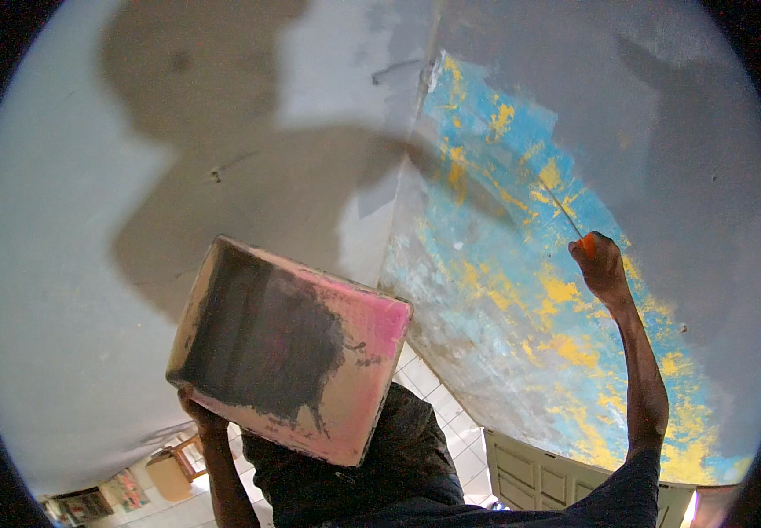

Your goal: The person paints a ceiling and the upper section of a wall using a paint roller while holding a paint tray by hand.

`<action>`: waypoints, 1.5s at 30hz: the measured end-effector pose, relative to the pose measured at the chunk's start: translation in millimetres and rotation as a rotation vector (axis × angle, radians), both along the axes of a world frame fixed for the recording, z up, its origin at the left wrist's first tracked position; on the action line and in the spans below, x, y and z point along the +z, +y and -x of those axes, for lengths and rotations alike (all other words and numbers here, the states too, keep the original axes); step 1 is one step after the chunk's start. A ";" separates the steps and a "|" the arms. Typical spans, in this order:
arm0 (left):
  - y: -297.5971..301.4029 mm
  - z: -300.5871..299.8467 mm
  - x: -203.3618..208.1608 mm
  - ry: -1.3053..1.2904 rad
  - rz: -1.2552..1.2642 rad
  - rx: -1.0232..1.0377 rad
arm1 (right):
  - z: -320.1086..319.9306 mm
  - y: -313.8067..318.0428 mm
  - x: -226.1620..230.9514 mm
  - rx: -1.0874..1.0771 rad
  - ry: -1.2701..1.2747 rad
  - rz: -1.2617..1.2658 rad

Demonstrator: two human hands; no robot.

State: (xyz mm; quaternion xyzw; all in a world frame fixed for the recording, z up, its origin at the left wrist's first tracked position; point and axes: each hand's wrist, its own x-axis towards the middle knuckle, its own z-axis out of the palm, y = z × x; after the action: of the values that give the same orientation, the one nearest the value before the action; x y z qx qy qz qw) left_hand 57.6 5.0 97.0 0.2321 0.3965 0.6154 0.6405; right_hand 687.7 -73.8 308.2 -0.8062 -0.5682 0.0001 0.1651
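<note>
left hand (197,412) gripping under a pink board (288,348) smeared with grey plaster, right hand (599,264) fingers wrapped tight round an orange-handled tool (574,224), blade up against the patchy blue-and-yellow wall (504,290)

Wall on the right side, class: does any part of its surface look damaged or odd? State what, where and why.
Yes. The wall beside the right hand is patchy: blue and yellow paint shows in ragged flakes amid grey, while the surface further left is even grey.

One head-worn fisheye view, tilted upward at a near wall (90,264) and ceiling. Both raised arms enter from the lower edge, close by.
</note>
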 end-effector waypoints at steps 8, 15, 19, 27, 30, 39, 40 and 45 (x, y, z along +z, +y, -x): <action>-5.8 -11.7 9.8 -0.181 -0.039 -0.057 | 15.3 15.5 -98.5 -0.026 0.227 -0.363; -10.7 -3.5 2.0 -0.183 -0.082 -0.048 | 41.0 25.3 -239.6 0.048 0.442 -0.311; -3.6 1.4 -11.4 -0.400 -0.368 -0.257 | 43.0 17.9 -309.1 -0.055 0.349 -0.165; -2.5 -28.3 31.1 -0.066 -0.036 0.028 | 46.3 -10.9 -354.6 -0.140 0.366 0.102; 0.3 -29.7 33.5 -0.147 0.011 -0.025 | 46.4 -9.2 -354.9 -0.134 0.283 0.212; -5.8 -10.8 12.4 -0.238 -0.289 -0.274 | 39.9 13.4 -290.6 0.122 -0.041 0.280; -8.2 -4.4 9.8 -0.199 -0.139 -0.140 | 45.1 14.8 -267.0 0.030 0.133 0.184; -7.8 0.6 2.4 -0.167 0.003 -0.023 | 29.2 2.1 -204.4 -0.014 0.173 0.176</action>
State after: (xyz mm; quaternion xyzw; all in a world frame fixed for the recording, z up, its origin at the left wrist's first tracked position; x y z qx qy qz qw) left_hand 56.9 -2.8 99.4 0.1834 0.3400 0.6247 0.6786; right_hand 658.5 -71.7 103.9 -0.8185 -0.5440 0.1183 0.1420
